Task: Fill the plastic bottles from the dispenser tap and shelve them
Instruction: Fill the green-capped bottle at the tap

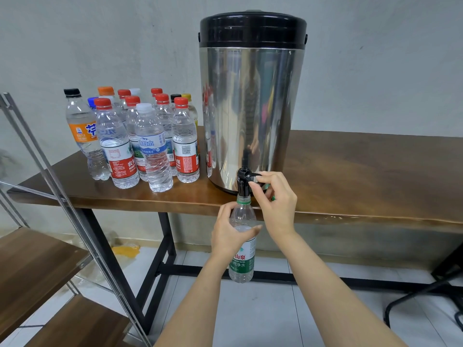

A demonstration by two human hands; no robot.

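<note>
Presently, a long brown wooden table (363, 169) spans the scene against a grey wall, on a black metal frame over a pale tiled floor.

Item 1. A stainless steel dispenser (250, 108) with a black lid (253, 30) stands upright on the table, close to the near edge.

Item 2. A shelf unit (37, 261) with wooden boards and slanted metal rails sits at the near left, lower than the tabletop.

Item 3. A cluster of capped bottles (140, 139) stands upright on the table just left of the dispenser. Most have red caps; black, orange, blue, white and yellow caps also show.

Item 4. One green-label bottle (242, 266) is held upright and uncapped in front of the table's near edge, with most of its body below the tabletop. Its mouth sits directly under the black tap (243, 186), at the spout. Whether the two touch cannot be determined.

Item 5. The left hand (229, 236) grips this bottle around its upper body, just above the label, with the thumb lying across the near side. The bottle's neck rises above the hand and its base hangs below it.

Item 6. The right hand (276, 204) pinches the tap lever (253, 175) between thumb and forefinger, just above and to the right of the bottle's mouth. Its other fingers are curled, and a small green object shows among them but cannot be identified.
</note>
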